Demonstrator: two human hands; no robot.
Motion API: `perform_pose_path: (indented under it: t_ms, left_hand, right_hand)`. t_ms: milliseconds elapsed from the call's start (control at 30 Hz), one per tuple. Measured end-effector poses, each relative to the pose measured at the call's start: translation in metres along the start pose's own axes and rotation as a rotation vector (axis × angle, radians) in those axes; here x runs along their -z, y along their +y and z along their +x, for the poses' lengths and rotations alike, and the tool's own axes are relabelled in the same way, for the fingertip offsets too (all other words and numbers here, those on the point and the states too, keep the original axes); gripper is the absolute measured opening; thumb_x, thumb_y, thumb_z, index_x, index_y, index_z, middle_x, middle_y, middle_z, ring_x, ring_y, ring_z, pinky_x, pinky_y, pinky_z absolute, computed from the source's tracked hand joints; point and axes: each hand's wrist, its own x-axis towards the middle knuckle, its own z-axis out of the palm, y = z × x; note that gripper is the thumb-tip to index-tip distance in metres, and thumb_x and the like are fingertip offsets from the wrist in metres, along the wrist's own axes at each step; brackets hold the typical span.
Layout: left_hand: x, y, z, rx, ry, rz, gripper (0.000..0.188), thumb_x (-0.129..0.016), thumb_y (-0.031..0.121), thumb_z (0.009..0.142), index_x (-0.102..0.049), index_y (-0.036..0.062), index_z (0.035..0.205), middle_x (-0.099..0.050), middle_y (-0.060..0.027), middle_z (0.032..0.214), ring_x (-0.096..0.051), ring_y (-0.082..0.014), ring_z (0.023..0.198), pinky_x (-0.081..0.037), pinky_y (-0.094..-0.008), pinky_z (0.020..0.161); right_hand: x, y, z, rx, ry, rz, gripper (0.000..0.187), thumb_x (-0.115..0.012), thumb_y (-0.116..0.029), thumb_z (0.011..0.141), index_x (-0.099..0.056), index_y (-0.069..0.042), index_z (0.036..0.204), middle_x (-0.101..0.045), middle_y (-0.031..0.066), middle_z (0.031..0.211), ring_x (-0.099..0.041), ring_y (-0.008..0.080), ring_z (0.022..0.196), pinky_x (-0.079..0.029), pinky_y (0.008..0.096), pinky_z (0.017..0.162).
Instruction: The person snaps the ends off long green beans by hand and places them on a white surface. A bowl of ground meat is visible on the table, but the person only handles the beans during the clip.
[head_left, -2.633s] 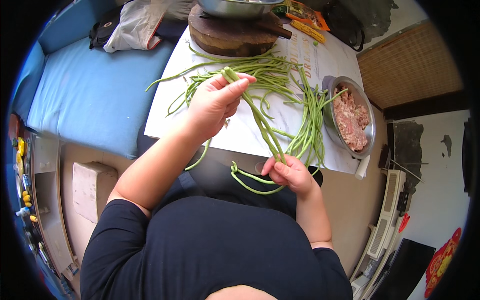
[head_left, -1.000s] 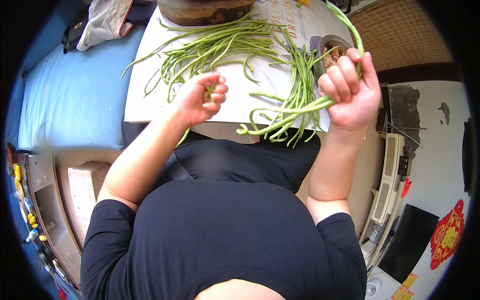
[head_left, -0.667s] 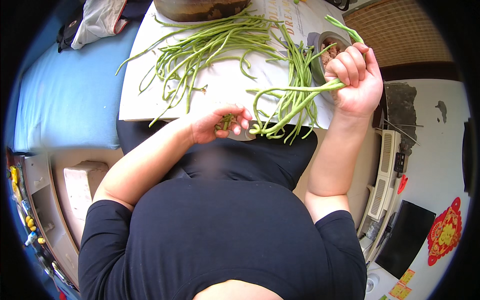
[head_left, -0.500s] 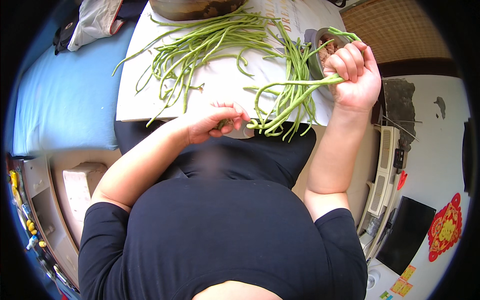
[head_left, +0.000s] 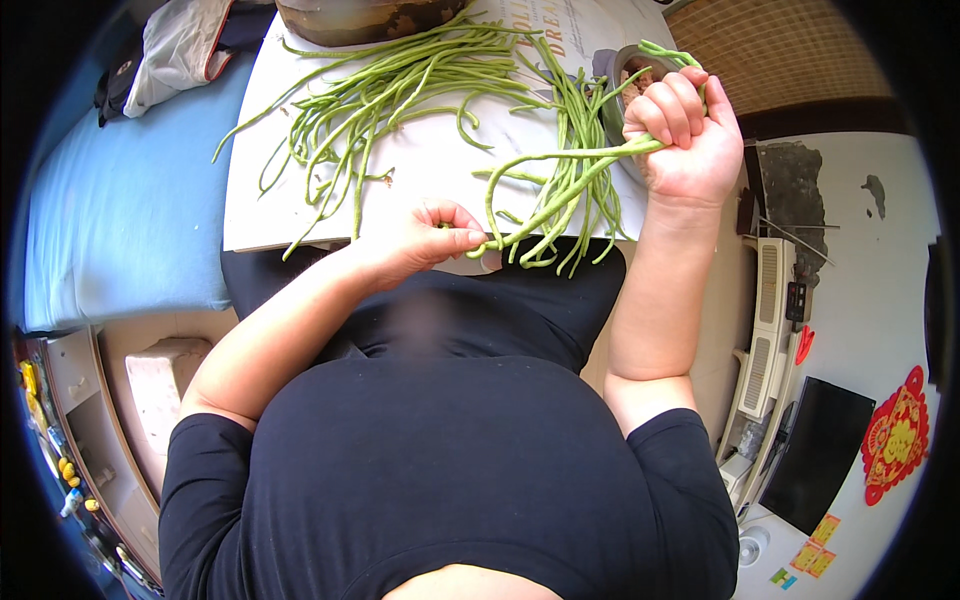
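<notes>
My right hand (head_left: 690,140) is closed round several green long beans (head_left: 570,178), raised over the right side of the table. Their long ends droop to the left and down, past the table's near edge. My left hand (head_left: 428,240) is closed in a pinch at the table edge, thumb and fingertips at the tip of one held bean. A bit of green shows between its curled fingers. A big pile of long beans (head_left: 400,85) spreads across the table, with a second bunch (head_left: 578,120) to its right.
The white table (head_left: 270,215) has a dark pot (head_left: 375,20) at its far edge. A grey bowl (head_left: 612,105) with brownish contents stands behind my right hand. A blue-covered seat (head_left: 130,210) is on the left, holding a white bag (head_left: 178,55).
My left hand has come to the tip of a held bean, its fingers closing into a pinch. My right hand keeps its hold on the beans. The whole view has shifted slightly.
</notes>
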Motion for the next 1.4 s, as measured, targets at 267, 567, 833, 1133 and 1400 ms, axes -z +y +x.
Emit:
perform_pose_path:
  t_ms: [267, 567, 833, 1133, 1400]
  left_hand:
    - [0.030, -0.012, 0.019, -0.134, 0.485, 0.345, 0.017, -0.058, 0.022, 0.081, -0.051, 0.0084, 0.075, -0.047, 0.0031, 0.061, -0.038, -0.0049, 0.052, -0.031, -0.0202, 0.047]
    - [0.049, 0.003, 0.034, -0.470, 0.829, 1.132, 0.019, -0.057, 0.017, 0.081, -0.049, 0.0014, 0.074, -0.053, -0.0164, 0.063, -0.051, -0.0299, 0.058, -0.042, -0.0362, 0.057]
    - [0.087, 0.032, 0.022, -0.177, 0.329, -0.138, 0.018, -0.053, 0.016, 0.084, -0.045, 0.0097, 0.069, -0.040, 0.0049, 0.054, -0.030, -0.0034, 0.041, -0.024, -0.0197, 0.035]
    - [0.059, 0.057, -0.030, -0.392, -0.462, -0.956, 0.012, -0.045, 0.015, 0.091, -0.046, 0.0048, 0.086, -0.038, 0.0038, 0.061, -0.030, -0.0002, 0.043, -0.025, -0.0141, 0.035]
    - [0.050, 0.031, -0.011, -0.231, -0.191, -0.804, 0.008, -0.045, 0.011, 0.086, -0.045, 0.0033, 0.088, -0.042, -0.0001, 0.069, -0.030, -0.0023, 0.040, -0.023, -0.0152, 0.031]
  right_hand:
    - [-0.008, 0.004, -0.012, 0.035, 0.024, -0.127, 0.028, -0.029, -0.022, 0.092, -0.045, -0.005, 0.076, -0.026, -0.0023, 0.047, -0.021, 0.0085, 0.037, -0.021, 0.0233, 0.039]
    - [-0.012, 0.021, -0.023, 0.034, 0.091, -0.313, 0.027, -0.033, -0.026, 0.092, -0.050, -0.009, 0.078, -0.024, -0.0031, 0.048, -0.020, 0.0089, 0.038, -0.022, 0.0241, 0.039]
    - [-0.015, 0.010, -0.027, 0.119, 0.098, -0.341, 0.029, -0.034, -0.026, 0.091, -0.051, -0.009, 0.076, -0.024, -0.0031, 0.048, -0.020, 0.0084, 0.038, -0.021, 0.0233, 0.039]
    - [0.045, -0.034, -0.018, 0.161, 0.225, -0.250, 0.031, -0.031, -0.026, 0.092, -0.047, -0.007, 0.073, -0.024, -0.0027, 0.047, -0.020, 0.0083, 0.038, -0.020, 0.0229, 0.038]
    - [0.027, -0.046, -0.015, 0.269, 0.117, -0.151, 0.035, -0.027, -0.026, 0.092, -0.045, -0.006, 0.071, -0.025, -0.0013, 0.047, -0.021, 0.0095, 0.039, -0.022, 0.0236, 0.039]
